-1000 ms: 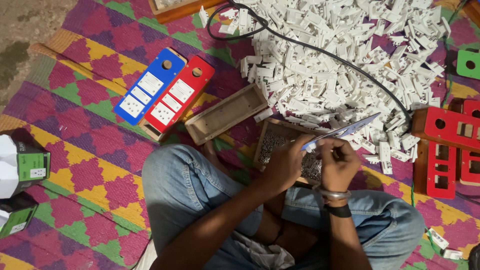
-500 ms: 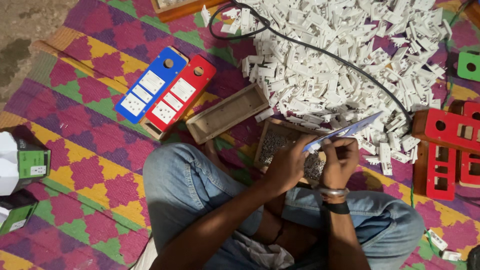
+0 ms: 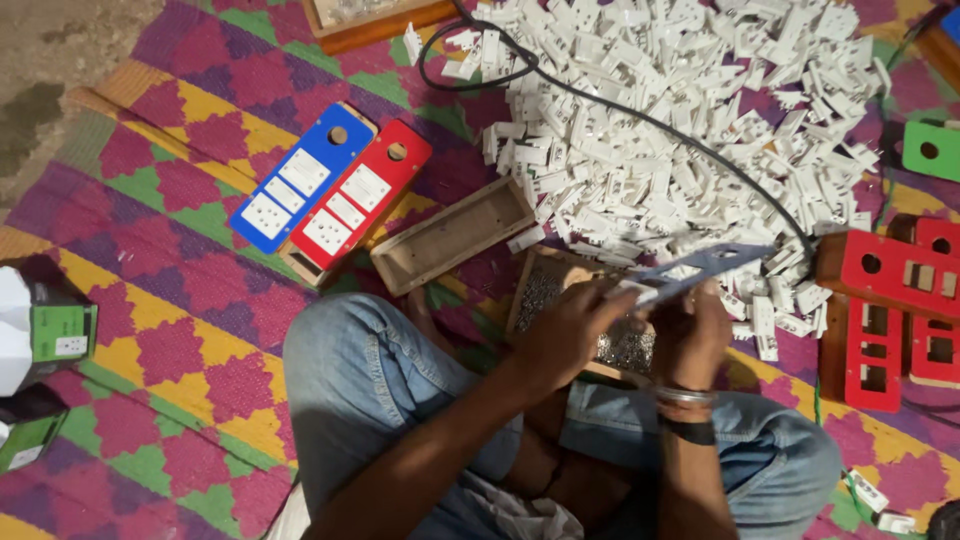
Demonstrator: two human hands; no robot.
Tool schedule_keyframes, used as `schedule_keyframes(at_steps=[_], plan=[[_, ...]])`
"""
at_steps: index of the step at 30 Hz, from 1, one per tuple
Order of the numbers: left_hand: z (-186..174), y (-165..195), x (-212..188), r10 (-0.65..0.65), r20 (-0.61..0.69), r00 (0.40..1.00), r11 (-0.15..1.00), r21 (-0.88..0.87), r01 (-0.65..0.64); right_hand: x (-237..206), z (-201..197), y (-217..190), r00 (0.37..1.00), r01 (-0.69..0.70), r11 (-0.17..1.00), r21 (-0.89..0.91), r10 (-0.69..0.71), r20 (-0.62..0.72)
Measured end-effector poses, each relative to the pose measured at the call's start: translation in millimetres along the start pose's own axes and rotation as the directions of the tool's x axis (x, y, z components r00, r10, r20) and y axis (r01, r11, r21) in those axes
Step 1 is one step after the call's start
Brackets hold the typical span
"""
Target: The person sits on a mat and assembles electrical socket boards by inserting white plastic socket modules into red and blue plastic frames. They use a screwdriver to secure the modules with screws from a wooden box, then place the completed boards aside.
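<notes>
- Left hand [image 3: 570,335]: fingers curled closed around the near end of a grey cut-out panel [image 3: 700,268], gripping it.
- Right hand [image 3: 692,335]: fingers folded in beneath the same panel at its middle; whether they clamp it or only support it cannot be told.
- Grey cut-out panel: held tilted above the person's lap, its far end pointing right toward the heap of white socket parts [image 3: 680,130].
- Wooden tray of small screws [image 3: 545,290]: directly under both hands, partly hidden by them.
- Empty wooden box [image 3: 455,235]: left of the tray, just beside it.
- Blue switchboard [image 3: 295,185] and red switchboard [image 3: 355,205]: side by side, touching, further left on the patterned mat [image 3: 170,250].
- Black cable [image 3: 640,120]: runs across the heap.
- Red cut-out panels [image 3: 885,310]: at right.
</notes>
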State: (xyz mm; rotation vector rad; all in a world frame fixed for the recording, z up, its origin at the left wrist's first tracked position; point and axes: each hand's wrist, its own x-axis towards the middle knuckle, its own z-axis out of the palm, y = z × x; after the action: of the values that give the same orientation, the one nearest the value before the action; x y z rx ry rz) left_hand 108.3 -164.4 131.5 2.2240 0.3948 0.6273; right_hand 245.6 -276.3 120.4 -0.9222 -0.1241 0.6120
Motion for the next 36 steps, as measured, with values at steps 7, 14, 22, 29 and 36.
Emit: schedule_keyframes(at_steps=[7,14,22,29,36], plan=[[-18,-7,11,0.088,0.036,0.995,0.995,0.037,-0.090,-11,-21,4,1.000,0.028,0.930,-0.365,-0.029,0.003],[-33,-34,26,-0.240,-0.090,0.967,0.889,0.379,0.256,13,-41,26,0.993,-0.027,0.535,-0.844,-0.083,-0.084],[-74,-26,34,-0.353,-0.196,0.915,0.834,0.376,0.403,111,-38,-1,0.957,0.150,-0.198,-0.969,-0.218,0.193],[-79,-18,33,-0.263,-0.237,0.935,0.879,0.340,0.334,83,-43,-10,0.887,0.410,0.288,-0.865,-0.345,0.306],[-65,-14,28,-0.166,-0.221,0.961,0.920,0.315,0.232,51,-26,-39,0.732,0.475,-0.105,-0.874,-0.504,0.459]])
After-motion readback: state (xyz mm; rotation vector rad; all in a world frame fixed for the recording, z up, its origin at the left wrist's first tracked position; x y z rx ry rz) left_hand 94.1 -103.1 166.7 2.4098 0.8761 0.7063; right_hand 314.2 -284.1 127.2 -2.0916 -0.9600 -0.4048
